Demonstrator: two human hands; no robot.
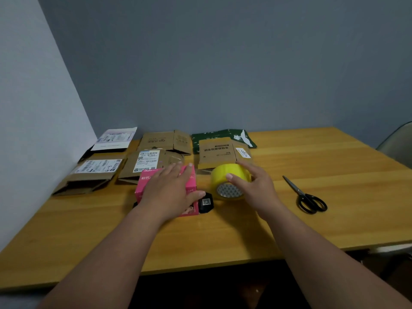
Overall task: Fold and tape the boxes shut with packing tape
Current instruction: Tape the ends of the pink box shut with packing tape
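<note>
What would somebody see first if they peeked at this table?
Probably the bright yellow tape roll in the middle of the wooden table, with the right hand curled over it. Just left of it, the left hand lies flat on a pink box. Black scissors lie off to the right, and flattened cardboard boxes sit behind.

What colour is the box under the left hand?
Pink box, with white lettering; seen in the head view.
</note>
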